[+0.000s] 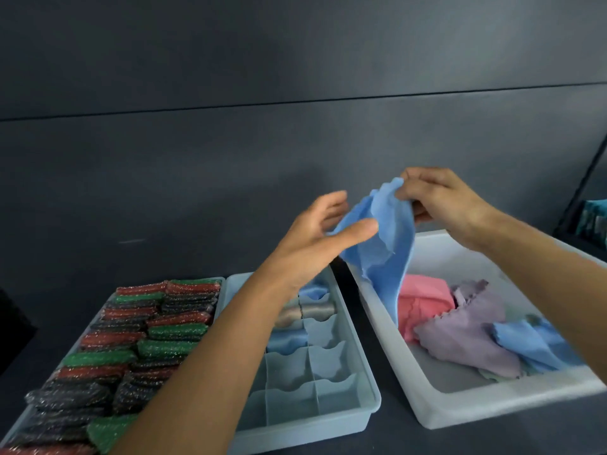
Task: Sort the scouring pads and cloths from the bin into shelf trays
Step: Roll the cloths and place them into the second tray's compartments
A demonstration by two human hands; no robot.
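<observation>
Two hands point(315, 238) point(440, 205) on blue cloth point(384, 251)

You have a dark shelf point(394, 435) before you, running back to a dark wall. Three containers stand directly on it in a row. At your left is a pale tray point(222, 290) packed with scouring pads. Just beside it, side against side, stands a pale blue divided tray point(295, 431). At your right is a white bin point(492, 412) of cloths, set at a slight angle, with a narrow strip of bare shelf between it and the divided tray.
</observation>
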